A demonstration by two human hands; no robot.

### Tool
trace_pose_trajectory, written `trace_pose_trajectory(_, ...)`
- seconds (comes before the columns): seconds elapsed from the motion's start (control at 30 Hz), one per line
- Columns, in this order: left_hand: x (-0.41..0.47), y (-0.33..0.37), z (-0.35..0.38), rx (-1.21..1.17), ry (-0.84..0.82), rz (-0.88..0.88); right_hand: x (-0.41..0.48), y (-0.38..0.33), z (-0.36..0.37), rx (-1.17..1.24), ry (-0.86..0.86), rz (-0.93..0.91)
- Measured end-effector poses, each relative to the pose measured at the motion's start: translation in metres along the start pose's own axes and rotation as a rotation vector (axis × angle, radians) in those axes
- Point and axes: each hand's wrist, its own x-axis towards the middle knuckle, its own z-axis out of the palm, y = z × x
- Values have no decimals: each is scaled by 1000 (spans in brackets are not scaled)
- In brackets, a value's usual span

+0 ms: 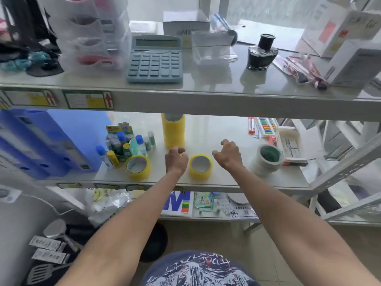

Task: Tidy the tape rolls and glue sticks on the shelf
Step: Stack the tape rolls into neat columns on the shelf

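Note:
On the middle shelf a yellow tape roll lies flat between my two hands. My left hand hovers just left of it with fingers curled and nothing in them. My right hand hovers just right of it, fingers bent apart and empty. A second yellow roll lies further left. A tall stack of yellow rolls stands behind my left hand. A white roll sits at the right. Glue sticks with blue and yellow caps crowd in and around a small green box.
Blue file boxes fill the shelf's left end. Small boxes and colour-marked packs stand at the right. The upper shelf carries a calculator, an ink bottle, clear drawers and white boxes. A slanted metal brace crosses at the right.

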Motion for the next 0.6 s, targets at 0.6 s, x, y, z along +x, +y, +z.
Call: trace_pose_trajectory(0.6, 35, -126, -100, 393, 199, -59, -28, -24, 104, -93, 61, 88)
